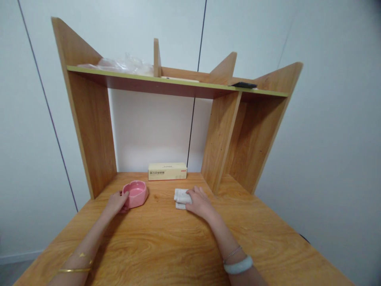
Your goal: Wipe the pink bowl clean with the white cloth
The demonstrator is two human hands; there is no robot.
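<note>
A pink faceted bowl, shaped like an ashtray, sits on the desk at left of centre. My left hand grips its left side, the thumb over the rim and the fingers along the outer wall. To the right lies a folded whitish cloth. My right hand is closed on the cloth's right end, with the thumb at the near side and some fingers hidden behind it. Both things rest on the wooden surface, apart from each other.
Behind them a cream box with printed lettering stands near the wall. A wooden shelf unit rises from the back of the desk. On its upper board lie crumpled clear plastic and a dark flat object.
</note>
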